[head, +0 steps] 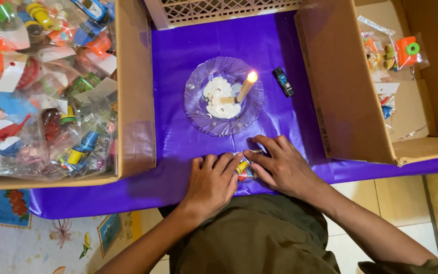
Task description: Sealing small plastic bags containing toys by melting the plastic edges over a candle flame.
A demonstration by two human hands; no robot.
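Left hand and right hand rest on the glossy purple tabletop, each grip pinching a crinkled clear toy packet lying between their fingertips, near the ribbed glass dish.

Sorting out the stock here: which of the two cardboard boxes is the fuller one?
The left box: clear toy packets heap up to its rim. The right box holds only a few packets at its far end.

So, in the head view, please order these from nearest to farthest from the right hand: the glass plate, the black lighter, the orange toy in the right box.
1. Glass plate, just ahead of the right hand, slightly left.
2. Black lighter, farther ahead on the purple cover.
3. Orange toy, inside the cardboard box at far right.
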